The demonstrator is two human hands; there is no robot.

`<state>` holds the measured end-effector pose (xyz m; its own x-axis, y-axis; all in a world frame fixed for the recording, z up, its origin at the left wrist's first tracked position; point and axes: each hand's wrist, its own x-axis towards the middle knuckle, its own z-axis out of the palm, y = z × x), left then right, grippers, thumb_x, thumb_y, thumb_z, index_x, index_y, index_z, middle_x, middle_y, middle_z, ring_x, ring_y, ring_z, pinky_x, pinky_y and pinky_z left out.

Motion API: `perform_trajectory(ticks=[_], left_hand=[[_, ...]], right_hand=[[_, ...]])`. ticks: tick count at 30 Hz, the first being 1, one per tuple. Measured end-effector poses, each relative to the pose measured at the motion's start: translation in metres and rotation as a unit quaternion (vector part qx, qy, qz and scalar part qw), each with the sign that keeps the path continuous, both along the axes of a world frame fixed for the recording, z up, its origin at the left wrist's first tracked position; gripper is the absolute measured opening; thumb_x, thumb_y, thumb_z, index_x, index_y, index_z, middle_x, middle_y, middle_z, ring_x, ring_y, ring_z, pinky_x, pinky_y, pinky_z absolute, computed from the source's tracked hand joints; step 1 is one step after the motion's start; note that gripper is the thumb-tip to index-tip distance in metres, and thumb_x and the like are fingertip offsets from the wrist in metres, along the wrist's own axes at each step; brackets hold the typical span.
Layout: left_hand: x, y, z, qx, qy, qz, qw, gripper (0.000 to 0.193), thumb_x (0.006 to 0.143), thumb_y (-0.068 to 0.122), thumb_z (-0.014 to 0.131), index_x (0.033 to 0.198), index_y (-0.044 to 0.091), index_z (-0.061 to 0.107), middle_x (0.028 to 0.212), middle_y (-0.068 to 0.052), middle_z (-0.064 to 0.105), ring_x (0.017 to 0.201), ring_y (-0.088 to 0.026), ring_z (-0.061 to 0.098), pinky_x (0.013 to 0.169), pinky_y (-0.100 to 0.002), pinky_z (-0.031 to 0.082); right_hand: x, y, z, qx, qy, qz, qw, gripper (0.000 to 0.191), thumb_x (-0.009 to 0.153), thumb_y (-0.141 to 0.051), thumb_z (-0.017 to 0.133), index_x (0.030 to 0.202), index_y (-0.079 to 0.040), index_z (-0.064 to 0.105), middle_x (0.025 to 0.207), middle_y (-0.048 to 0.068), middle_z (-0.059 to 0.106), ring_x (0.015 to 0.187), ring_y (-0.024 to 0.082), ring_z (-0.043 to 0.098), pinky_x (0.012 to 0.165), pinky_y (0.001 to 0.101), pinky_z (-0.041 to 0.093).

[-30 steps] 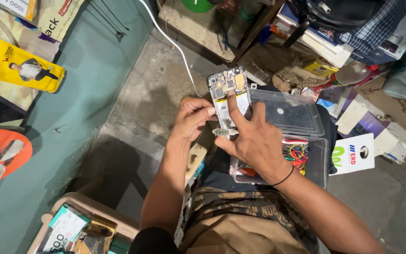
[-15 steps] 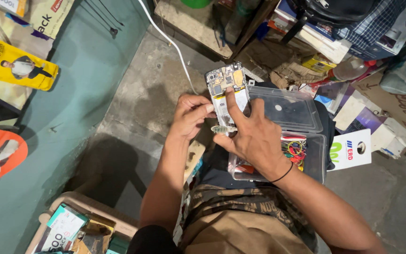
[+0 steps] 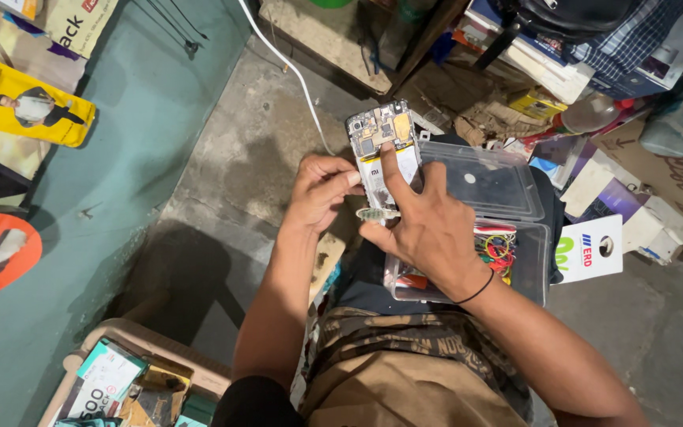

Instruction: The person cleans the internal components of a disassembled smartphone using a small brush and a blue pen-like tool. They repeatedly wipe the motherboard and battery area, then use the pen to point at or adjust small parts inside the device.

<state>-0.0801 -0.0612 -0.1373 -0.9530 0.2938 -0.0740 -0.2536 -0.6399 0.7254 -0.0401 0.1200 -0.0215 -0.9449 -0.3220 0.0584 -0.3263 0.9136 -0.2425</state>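
The opened phone [image 3: 383,150] stands lengthwise away from both hands, right hand [image 3: 428,229] gripping it, left hand [image 3: 319,194] pinching its near edge.

Grey, stained concrete floor [image 3: 270,150] spreads left of the fingers; beyond it, further left, a teal painted surface [image 3: 128,158] carries posters. Above the fingers a white cable [image 3: 290,67] trails past a wooden bench [image 3: 322,35]; cluttered boxes [image 3: 642,213] pile rightward.
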Motion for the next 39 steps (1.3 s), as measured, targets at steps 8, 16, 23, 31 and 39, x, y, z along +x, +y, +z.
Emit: perform_trajectory(ticks=[8, 16, 23, 31, 39], left_hand=[[-0.002, 0.001, 0.0, -0.004, -0.002, -0.002, 1.0, 0.009, 0.093, 0.0, 0.069, 0.095, -0.008, 0.073, 0.092, -0.015, 0.075, 0.082, -0.019, 0.074, 0.078, -0.032, 0.063], [-0.003, 0.001, 0.002, -0.015, 0.003, -0.002, 1.0, 0.01, 0.093, 0.001, 0.069, 0.094, -0.008, 0.073, 0.09, -0.016, 0.075, 0.079, -0.019, 0.074, 0.072, -0.029, 0.061], [-0.003, 0.001, 0.007, -0.012, -0.002, -0.001, 1.0, 0.011, 0.092, 0.001, 0.068, 0.093, -0.008, 0.073, 0.089, -0.015, 0.076, 0.079, -0.018, 0.075, 0.076, -0.03, 0.063], [-0.003, 0.0, 0.006, -0.001, 0.005, -0.008, 1.0, 0.011, 0.096, 0.002, 0.068, 0.099, -0.008, 0.073, 0.096, -0.014, 0.075, 0.087, -0.019, 0.074, 0.083, -0.034, 0.063], [-0.001, 0.002, 0.015, 0.039, 0.041, -0.022, 0.998, 0.032, 0.095, 0.006, 0.057, 0.123, -0.008, 0.066, 0.123, -0.024, 0.07, 0.102, -0.032, 0.076, 0.09, -0.041, 0.063]], right_hand=[[-0.003, 0.0, -0.001, -0.001, 0.001, 0.004, 1.0, 0.101, 0.076, -0.076, 0.066, 0.157, -0.022, 0.042, 0.105, 0.02, 0.051, 0.071, 0.036, 0.062, 0.05, 0.0444, 0.052], [-0.003, 0.001, -0.002, 0.005, -0.016, 0.001, 1.0, 0.103, 0.074, -0.073, 0.071, 0.158, -0.021, 0.04, 0.107, 0.021, 0.052, 0.072, 0.037, 0.063, 0.051, 0.0453, 0.053], [-0.004, 0.001, -0.002, -0.009, -0.007, 0.006, 1.0, 0.103, 0.074, -0.072, 0.071, 0.158, -0.02, 0.04, 0.108, 0.022, 0.052, 0.075, 0.039, 0.063, 0.052, 0.0457, 0.053], [-0.008, -0.001, -0.001, -0.004, -0.024, -0.003, 1.0, 0.1, 0.075, -0.069, 0.075, 0.156, -0.019, 0.043, 0.102, 0.022, 0.053, 0.07, 0.038, 0.062, 0.051, 0.0467, 0.052], [-0.016, 0.036, -0.003, -0.328, 0.004, 0.008, 0.945, 0.071, 0.09, -0.045, 0.072, 0.15, -0.02, 0.043, 0.114, 0.013, 0.063, 0.095, 0.025, 0.065, 0.08, 0.0362, 0.053]])
